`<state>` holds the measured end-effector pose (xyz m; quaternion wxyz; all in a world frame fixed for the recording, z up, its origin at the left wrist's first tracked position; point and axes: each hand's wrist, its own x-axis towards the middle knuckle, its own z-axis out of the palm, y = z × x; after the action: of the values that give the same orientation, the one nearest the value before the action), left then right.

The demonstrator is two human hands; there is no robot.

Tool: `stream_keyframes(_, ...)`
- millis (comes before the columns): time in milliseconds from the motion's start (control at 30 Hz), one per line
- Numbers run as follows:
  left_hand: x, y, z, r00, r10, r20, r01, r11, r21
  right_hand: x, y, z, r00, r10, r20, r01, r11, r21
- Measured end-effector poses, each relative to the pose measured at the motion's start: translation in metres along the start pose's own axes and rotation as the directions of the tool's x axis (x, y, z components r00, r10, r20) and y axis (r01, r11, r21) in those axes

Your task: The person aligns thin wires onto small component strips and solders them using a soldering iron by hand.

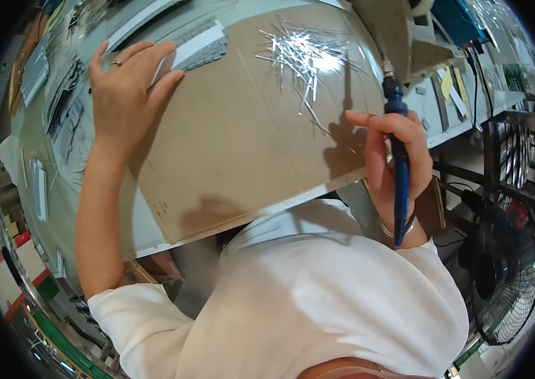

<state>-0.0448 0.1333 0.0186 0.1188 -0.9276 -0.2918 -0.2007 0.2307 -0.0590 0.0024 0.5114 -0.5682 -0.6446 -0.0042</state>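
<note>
My left hand (122, 88), a ring on one finger, is closed around the near end of a white strip (199, 48) with grey segments along its edges. The strip's far end rests at the cardboard's upper left corner. In my right hand (400, 148) is a soldering iron (400, 164) with a dark blue handle. Its metal tip points away from me, beside a beige block-like fixture (406, 38). The index finger sticks out to the left, while the other fingers curl about the handle. A loose pile of thin silver metal pins (305, 54) lies between the hands.
A brown cardboard sheet (236, 145) covers the middle of the table. Bundles of thin metal parts (62, 95) and another segmented strip (39, 189) lie at the left. Flat tools (453, 95) and black cables (482, 76) are at the right. A black fan (501, 265) stands lower right.
</note>
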Motion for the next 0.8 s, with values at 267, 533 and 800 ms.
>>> stream_keyframes(267, -0.010, 0.008, -0.013, 0.997, 0.033, -0.066, -0.032, 0.999, 0.012, -0.042, -0.005, -0.005, 0.980, 0.020, 0.196, -0.021, 1.000, 0.000)
stream_keyframes(533, -0.051, 0.091, -0.056, 0.991, 0.077, 0.107, -0.061, 0.988, -0.142, -0.023, 0.020, -0.024, 0.794, -0.467, 0.388, 0.486, 0.872, 0.056)
stream_keyframes(800, -0.077, 0.116, -0.058, 0.991, -0.019, 0.132, 0.034, 0.993, -0.112, 0.025, 0.013, 0.005, 0.656, -0.619, 0.431, 0.511, 0.785, 0.349)
